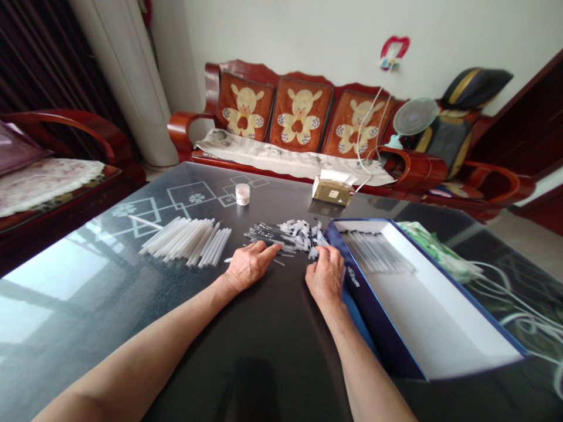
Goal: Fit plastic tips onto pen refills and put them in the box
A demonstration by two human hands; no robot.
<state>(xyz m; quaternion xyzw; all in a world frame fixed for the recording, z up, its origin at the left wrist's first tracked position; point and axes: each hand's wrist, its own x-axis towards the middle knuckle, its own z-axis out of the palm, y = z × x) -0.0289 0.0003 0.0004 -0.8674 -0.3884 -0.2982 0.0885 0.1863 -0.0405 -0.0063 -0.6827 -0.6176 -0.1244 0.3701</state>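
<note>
A loose heap of thin dark pen refills (268, 234) mixed with short white plastic pieces (299, 230) lies near the middle of the frame on a dark glass tabletop (272, 334). The left hand (248, 266) is laid almost flat and wide, its fingers stretched toward the heap and stopping just beside it, with nothing seen held. The right hand (326, 275) is curled narrowly at the heap's right end, touching the white pieces; whether a piece is pinched cannot be told. Just right of that hand, a white box with blue edges (422, 305) stands open, with a row of thin refills (376, 252) lying in its upper end. Left of the heap, a bundle of translucent white tubes (187, 241) lies side by side, with one tube (145, 222) apart from it. Toward the far edge stand a small white-lidded jar (242, 194) and a small cardboard packet (333, 190). Green-and-white wrapping (440, 252) and white cords (519, 305) lie at the right. Beyond the tabletop, a red wooden sofa (299, 123) with bear-pattern cushions fills the upper part of the frame, and a small fan (416, 116) stands at upper right.
</note>
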